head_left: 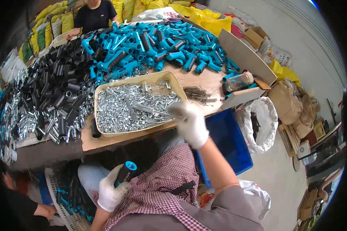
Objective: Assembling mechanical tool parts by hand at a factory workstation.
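My left hand (110, 191), in a white glove, is wrapped round a black tubular handle (124, 175) with a teal open end that tilts upward. It holds this handle above my checked apron (154, 188). My right hand (193, 129), also gloved, hangs over the right front corner of a cream plastic tray (180, 87). Motion smears its fingers and greyish fingertips, so whether it grips anything is unclear. Small silvery metal parts (119, 111) fill the tray, with a few longer metal rods lying on top.
Teal handles (142, 48) and black tubes (61, 71) are heaped across the table. Dark springs (196, 95) lie right of the tray. Below the table's right side stand a blue crate (227, 142) and a white sack (272, 119). Another person (94, 17) is across the table.
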The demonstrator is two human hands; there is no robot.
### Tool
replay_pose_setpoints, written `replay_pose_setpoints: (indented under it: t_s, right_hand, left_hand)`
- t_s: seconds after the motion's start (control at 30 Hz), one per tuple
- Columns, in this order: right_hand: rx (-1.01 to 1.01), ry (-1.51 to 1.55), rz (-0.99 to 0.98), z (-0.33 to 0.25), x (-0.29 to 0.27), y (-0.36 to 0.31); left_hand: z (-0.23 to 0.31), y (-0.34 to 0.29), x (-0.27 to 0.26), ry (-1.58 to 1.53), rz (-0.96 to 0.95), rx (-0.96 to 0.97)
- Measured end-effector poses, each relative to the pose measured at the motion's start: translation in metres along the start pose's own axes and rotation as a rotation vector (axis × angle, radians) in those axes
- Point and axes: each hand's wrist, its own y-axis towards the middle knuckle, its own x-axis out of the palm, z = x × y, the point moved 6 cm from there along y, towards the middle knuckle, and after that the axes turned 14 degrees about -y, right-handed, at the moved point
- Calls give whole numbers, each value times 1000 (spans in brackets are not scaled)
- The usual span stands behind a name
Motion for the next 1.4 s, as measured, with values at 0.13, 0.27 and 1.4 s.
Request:
replay_pose_setpoints:
  t_s: [0.13,0.27,1.4]
  right_hand:
    - [214,-725,3,147,-23,4]
    - [183,-1056,-141,195,-11,-2]
    - [-346,302,-782,-96,66,-16]
  left_hand:
    - [-12,1,-2,108,26,-38]
    - [-18,0,6,1,-2,-60]
    - [42,44,-5,610,-228,255]
